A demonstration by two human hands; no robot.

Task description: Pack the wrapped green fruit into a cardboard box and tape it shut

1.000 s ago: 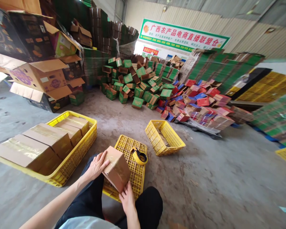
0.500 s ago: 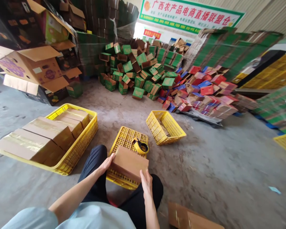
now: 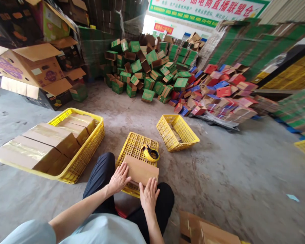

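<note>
A brown cardboard box point(image 3: 140, 168) lies on the upturned yellow plastic crate point(image 3: 134, 142) between my knees. My left hand point(image 3: 120, 177) rests on the box's left end, fingers stretched out over its top. Across the near right edge lies my right hand point(image 3: 149, 194), its fingers also extended flat on the cardboard. Just behind the box, on the crate, sits a yellow and black tape dispenser point(image 3: 150, 153); neither hand touches it.
To the left, a yellow basket point(image 3: 91, 145) holds several taped cartons point(image 3: 44, 135). A smaller yellow basket point(image 3: 185, 135) stands ahead on the right. More cardboard point(image 3: 205, 230) lies by my right leg. Piles of green boxes point(image 3: 147, 95) and red boxes point(image 3: 223, 91) lie farther off.
My hands have moved from gripping the box's two ends to lying flat on its top and near edge. The box stays on the crate.
</note>
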